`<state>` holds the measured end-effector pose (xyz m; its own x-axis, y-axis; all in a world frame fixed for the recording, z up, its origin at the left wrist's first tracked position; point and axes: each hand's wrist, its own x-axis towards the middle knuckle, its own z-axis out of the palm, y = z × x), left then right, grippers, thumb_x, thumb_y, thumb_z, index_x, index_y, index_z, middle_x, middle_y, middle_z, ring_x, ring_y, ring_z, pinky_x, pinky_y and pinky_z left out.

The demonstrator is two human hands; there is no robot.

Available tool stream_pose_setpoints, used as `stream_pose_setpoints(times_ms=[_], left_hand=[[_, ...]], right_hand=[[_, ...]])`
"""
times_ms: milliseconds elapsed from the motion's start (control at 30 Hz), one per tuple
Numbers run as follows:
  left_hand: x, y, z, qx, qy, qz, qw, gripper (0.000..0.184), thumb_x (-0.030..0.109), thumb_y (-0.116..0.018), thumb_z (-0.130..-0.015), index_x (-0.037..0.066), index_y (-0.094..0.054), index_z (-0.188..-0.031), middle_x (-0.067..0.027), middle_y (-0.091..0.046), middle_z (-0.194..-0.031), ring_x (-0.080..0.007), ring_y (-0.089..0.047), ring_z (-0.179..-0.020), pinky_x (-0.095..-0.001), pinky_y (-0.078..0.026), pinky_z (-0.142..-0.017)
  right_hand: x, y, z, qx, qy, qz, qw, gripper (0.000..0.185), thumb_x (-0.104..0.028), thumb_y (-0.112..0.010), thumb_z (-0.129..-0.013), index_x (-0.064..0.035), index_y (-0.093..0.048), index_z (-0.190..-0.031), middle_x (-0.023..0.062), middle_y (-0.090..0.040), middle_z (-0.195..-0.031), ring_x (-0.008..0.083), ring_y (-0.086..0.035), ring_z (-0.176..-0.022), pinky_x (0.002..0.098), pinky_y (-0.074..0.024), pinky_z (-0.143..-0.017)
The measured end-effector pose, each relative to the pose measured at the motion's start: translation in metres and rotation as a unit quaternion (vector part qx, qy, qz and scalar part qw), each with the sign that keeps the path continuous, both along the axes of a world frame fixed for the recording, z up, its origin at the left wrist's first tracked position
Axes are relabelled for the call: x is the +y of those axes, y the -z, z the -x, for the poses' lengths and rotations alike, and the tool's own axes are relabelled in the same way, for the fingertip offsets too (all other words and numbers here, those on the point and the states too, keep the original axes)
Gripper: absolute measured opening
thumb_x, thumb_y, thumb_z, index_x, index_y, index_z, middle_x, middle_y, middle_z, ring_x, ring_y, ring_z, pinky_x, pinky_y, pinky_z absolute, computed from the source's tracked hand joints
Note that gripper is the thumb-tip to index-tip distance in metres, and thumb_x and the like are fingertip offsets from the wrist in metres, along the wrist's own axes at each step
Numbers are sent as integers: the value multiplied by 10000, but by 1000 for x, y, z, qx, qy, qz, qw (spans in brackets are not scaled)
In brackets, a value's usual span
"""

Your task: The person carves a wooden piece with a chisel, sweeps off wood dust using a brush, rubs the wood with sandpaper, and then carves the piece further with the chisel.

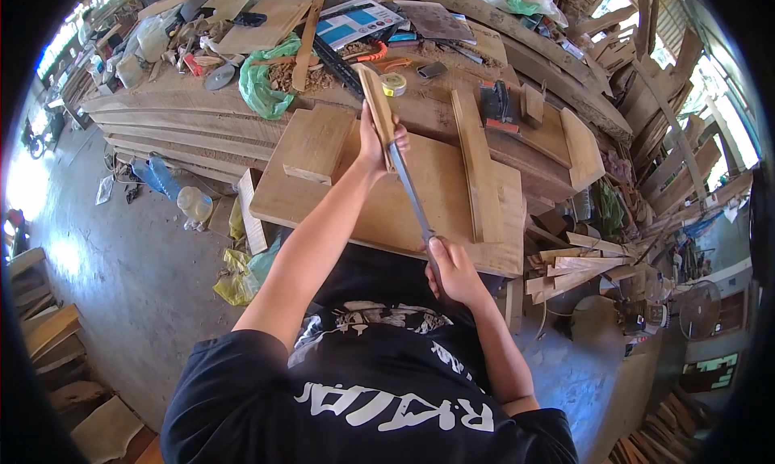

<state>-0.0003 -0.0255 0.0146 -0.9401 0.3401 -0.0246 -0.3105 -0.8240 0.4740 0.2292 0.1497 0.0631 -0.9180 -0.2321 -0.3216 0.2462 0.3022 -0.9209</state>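
My left hand is closed around a narrow piece of wood, holding it tilted above a wide wooden board. In my right hand, close to my body, is the dark handle end of a long flat file. Its grey metal blade runs up and to the left, and the tip meets the lower end of the wood at my left hand. Whether the tip presses on the wood I cannot tell. A wooden block lies on the board's left, and a long wood strip on its right.
Behind the board, a yellow tape measure, a green plastic bag and a black-and-red tool sit on stacked timber. Wood offcuts are piled at right. Yellow plastic bags and a plastic jug are on the left floor.
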Motion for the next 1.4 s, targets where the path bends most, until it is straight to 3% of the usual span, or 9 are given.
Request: stream_pose_setpoints(times_ms=[67,267,400,533,800,1067,1400], left_hand=[[-4,-2,1,19,-18,38,999,691,797,-285,-870,138,-476,-789,-16,-398,-568,-160,-397,-506,-293,-342,-489],[19,-5,-17,8,82,0,997,675,761,-290,-892,123,-499,-818,-11,-390,-603,-148,-372,-531,-283,-331,-511],[11,-4,-12,-11,53,-27,998,677,760,-293,-890,120,-497,-802,-10,-380,-592,-149,-381,-532,-285,-331,-508],[-2,-3,-2,7,-24,43,999,695,788,-276,-879,134,-488,-780,-9,-383,-568,-156,-376,-503,-303,-350,-493],[16,-5,-18,-19,42,16,999,694,776,-285,-886,120,-501,-821,-11,-387,-591,-151,-382,-528,-287,-350,-509],[3,-2,-9,-19,-13,14,1000,696,790,-285,-872,128,-481,-784,-19,-376,-571,-166,-378,-505,-310,-351,-494],[26,-9,-29,-45,68,18,997,699,790,-338,-864,116,-513,-810,-21,-399,-588,-160,-404,-534,-283,-349,-500]], right_hand=[[2,6,-1,-8,-10,7,1000,425,-375,-355,-1048,12,-528,-1071,47,-489,-587,129,-491,-428,276,-415,-399],[-2,1,11,38,27,18,999,424,-352,-349,-1053,30,-534,-1048,40,-473,-561,123,-483,-412,288,-406,-389],[0,-1,4,13,8,20,1000,429,-358,-345,-1053,27,-535,-1053,39,-476,-570,125,-482,-414,287,-414,-392],[3,2,0,-10,-13,22,1000,435,-365,-344,-1053,25,-535,-1057,40,-481,-578,124,-482,-417,285,-419,-394],[-1,3,9,24,12,27,999,436,-373,-349,-1051,22,-534,-1055,38,-484,-572,123,-486,-421,284,-423,-397],[3,0,-4,-22,1,21,1000,435,-376,-352,-1050,18,-535,-1061,37,-488,-587,121,-496,-433,285,-425,-403],[1,9,9,28,32,34,999,443,-377,-383,-1041,32,-547,-1089,47,-507,-600,129,-510,-443,287,-434,-412]])
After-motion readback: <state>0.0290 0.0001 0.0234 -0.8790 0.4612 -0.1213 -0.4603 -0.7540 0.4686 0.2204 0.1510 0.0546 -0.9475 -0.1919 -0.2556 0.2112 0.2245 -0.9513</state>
